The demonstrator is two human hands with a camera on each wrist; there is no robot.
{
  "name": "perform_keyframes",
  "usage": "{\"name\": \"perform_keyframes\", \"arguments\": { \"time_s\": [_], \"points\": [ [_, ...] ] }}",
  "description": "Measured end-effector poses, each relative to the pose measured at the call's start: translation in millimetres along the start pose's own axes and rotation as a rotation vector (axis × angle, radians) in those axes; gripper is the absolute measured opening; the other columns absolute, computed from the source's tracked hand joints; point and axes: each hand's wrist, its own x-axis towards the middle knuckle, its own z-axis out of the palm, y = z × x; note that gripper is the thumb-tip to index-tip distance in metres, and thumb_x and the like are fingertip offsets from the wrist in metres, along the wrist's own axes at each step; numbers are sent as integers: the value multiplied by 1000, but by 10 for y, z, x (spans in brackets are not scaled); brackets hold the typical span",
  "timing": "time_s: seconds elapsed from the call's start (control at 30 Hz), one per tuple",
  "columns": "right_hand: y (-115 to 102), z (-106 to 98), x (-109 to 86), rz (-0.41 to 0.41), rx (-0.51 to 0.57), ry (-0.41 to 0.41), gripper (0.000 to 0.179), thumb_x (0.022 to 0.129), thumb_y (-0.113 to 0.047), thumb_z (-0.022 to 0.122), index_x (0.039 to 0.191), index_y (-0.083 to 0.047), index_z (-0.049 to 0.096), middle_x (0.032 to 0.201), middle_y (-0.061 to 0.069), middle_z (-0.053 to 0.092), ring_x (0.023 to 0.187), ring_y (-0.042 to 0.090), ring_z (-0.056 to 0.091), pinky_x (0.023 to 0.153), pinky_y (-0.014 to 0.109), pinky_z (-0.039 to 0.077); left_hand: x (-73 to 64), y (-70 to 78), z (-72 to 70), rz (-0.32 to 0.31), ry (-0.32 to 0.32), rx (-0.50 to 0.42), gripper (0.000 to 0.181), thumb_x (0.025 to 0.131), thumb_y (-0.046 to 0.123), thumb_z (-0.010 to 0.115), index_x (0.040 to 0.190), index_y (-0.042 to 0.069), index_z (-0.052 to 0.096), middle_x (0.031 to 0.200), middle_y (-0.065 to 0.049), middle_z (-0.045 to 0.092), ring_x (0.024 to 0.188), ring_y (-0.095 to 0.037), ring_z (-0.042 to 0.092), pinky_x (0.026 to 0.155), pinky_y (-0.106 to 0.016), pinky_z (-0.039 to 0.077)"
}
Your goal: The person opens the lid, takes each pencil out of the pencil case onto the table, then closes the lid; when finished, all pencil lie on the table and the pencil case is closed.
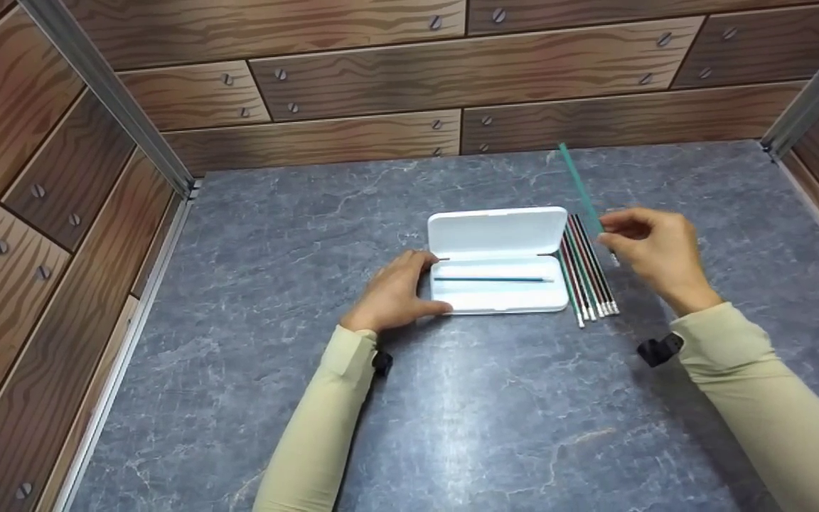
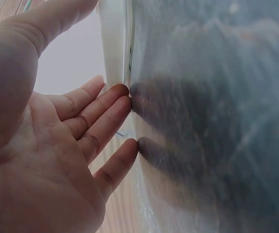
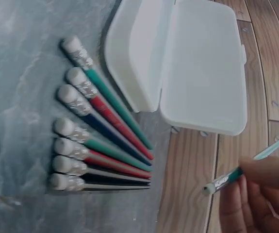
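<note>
An open white pencil case (image 1: 498,299) lies on the table with its hinged lid (image 1: 498,235) raised at the back. One blue pencil (image 1: 493,279) lies lengthwise inside. My left hand (image 1: 399,291) is at the case's left end, thumb at the front corner and fingertips by the hinge; in the left wrist view the fingers look nearly straight. Between thumb and fingers, my right hand (image 1: 658,249) pinches a green pencil (image 1: 580,183) near its eraser end, raised over the table right of the case. The right wrist view shows that pencil's white eraser (image 3: 208,189).
Several pencils (image 3: 107,121) in green, red, blue and black lie side by side right of the case, erasers toward me. The grey marbled table (image 1: 274,249) is bordered by wood-patterned walls (image 1: 352,78) at the back and sides.
</note>
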Motion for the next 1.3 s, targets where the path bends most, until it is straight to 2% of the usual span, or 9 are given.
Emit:
{"name": "perform_keyframes", "arguments": {
  "time_s": [0.1,0.13,0.23,0.37,0.57,0.73,0.8,1.07,1.3],
  "points": [
    [97,-25,-17,50,-22,-7,27,96,-9,88,121,1,84,96,-3,82,75,-19,61,66,6,50,2,4,3,3,-2,-1,81,93,44,94,157,13,56,157,-10,62,149,-30,57,129,-53,44],
    [125,-32,-26,65,-36,-10,27,96,-10,88,121,1,84,94,-4,83,74,-19,60,66,6,49,3,6,5,3,-5,-1,81,93,44,93,157,13,56,157,-10,61,150,-30,57,129,-53,43],
    [204,-41,-62,104,-88,-37,30,96,-12,88,122,2,84,99,7,87,71,-22,56,65,6,46,9,10,9,7,-14,2,81,93,44,93,158,12,55,158,-10,61,151,-30,56,130,-54,42],
    [312,-30,-106,138,-143,-101,33,96,-14,88,124,3,83,118,26,83,73,-21,53,67,7,43,19,13,4,10,-12,6,81,93,44,93,158,12,55,158,-11,61,150,-30,57,130,-54,42],
    [404,19,-163,191,-174,-191,34,95,-12,86,123,4,82,119,26,82,83,-4,61,71,11,43,18,21,-22,-1,-13,11,81,93,44,93,158,12,56,158,-10,61,150,-30,57,129,-54,43],
    [413,42,-180,215,-195,-212,34,95,-14,84,124,4,82,124,28,81,96,15,68,76,18,44,16,16,-26,1,-6,9,80,93,44,94,157,13,56,158,-10,61,150,-30,57,129,-53,44],
    [417,38,-182,225,-191,-218,34,96,-14,84,125,4,82,125,29,80,98,18,69,76,17,45,15,11,-20,3,-7,10,81,93,44,94,157,13,56,158,-10,61,151,-30,57,130,-53,43],
    [425,37,-192,243,-183,-239,34,98,-16,83,126,3,82,126,28,80,91,4,63,76,14,44,16,-10,-10,-5,-6,-1,81,93,44,93,158,13,56,158,-10,61,151,-30,56,130,-53,43],
    [421,56,-196,260,-140,-261,32,100,-12,80,125,8,81,114,26,83,74,-2,68,64,14,51,12,-16,3,2,-4,-4,80,93,44,93,157,13,56,156,-9,62,148,-29,58,129,-52,44]
  ]
}}
